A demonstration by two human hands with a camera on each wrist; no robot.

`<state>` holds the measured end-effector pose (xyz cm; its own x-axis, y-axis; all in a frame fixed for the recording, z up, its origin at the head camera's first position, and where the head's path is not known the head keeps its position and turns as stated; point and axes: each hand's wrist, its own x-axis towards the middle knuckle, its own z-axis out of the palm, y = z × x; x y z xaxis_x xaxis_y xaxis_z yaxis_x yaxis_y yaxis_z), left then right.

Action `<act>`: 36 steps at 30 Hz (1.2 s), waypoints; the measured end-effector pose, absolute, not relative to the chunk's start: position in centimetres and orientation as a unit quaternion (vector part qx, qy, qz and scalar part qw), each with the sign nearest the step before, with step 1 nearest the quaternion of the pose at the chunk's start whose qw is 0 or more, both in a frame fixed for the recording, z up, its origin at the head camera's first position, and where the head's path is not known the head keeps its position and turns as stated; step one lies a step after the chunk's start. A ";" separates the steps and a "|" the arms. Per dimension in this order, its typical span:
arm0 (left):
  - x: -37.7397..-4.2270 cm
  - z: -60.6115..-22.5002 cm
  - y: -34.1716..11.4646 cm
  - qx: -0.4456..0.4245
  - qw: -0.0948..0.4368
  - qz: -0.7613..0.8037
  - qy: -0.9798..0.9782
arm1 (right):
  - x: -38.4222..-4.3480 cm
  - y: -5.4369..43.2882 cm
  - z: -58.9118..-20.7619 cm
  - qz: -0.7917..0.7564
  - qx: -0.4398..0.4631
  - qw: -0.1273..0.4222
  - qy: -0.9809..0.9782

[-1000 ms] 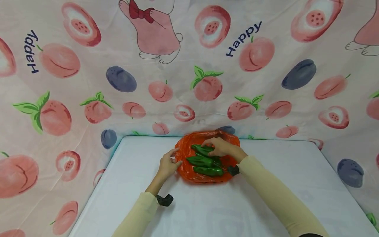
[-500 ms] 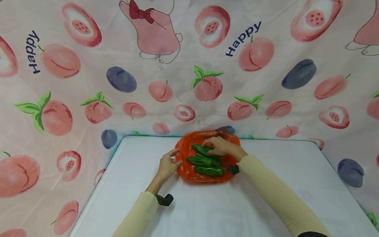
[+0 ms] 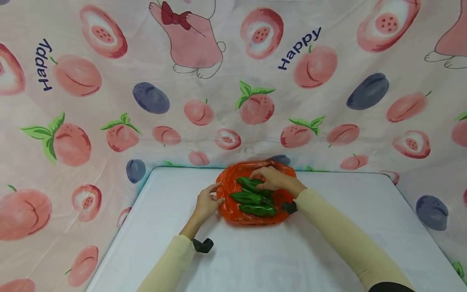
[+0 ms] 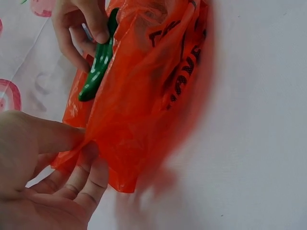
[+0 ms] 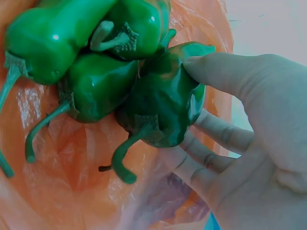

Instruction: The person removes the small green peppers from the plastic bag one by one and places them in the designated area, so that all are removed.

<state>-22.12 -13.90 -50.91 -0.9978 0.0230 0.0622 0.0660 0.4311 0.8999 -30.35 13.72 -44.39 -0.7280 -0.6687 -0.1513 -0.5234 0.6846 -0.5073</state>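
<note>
Pink-and-white cloth printed with peaches and plums point(image 3: 215, 85) hangs behind a smooth white tabletop point(image 3: 346, 188), whose slick-looking surface could let anything light slide if it is tugged. On it, toward the far edge, sits a thin orange-red plastic bag point(image 3: 227, 182), its mouth spread wide; the film is flimsy, so a sharp pull might tear it or fold it shut.

At the bag's nine o'clock, the left hand point(image 3: 206, 202) pinches the rim, thumb and forefinger meeting on the film and the other fingers loosely bent behind it. Should that pinch slacken, the near wall would probably sag inward over the contents. Over one o'clock, the right hand point(image 3: 271, 178) reaches into the mouth, its thumb and fingers parted only by the glossy dark green pepper point(image 5: 163, 100) they grip. That waxy skin could slip under the thumb, dropping it onto the other shiny green peppers point(image 3: 257, 210), which lie in the bag from its centre to six o'clock and might roll.

Near four o'clock, the small black wrist camera point(image 3: 290, 208) hangs close enough to the rim to snag it. Smallest, the curved green stem point(image 5: 122, 160) could hook the film during a lift.
</note>
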 end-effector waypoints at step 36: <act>-22.0 -51.4 -14.0 -0.014 0.011 -0.570 -0.821 | -28.1 16.2 -41.9 -0.289 -0.349 0.081 0.888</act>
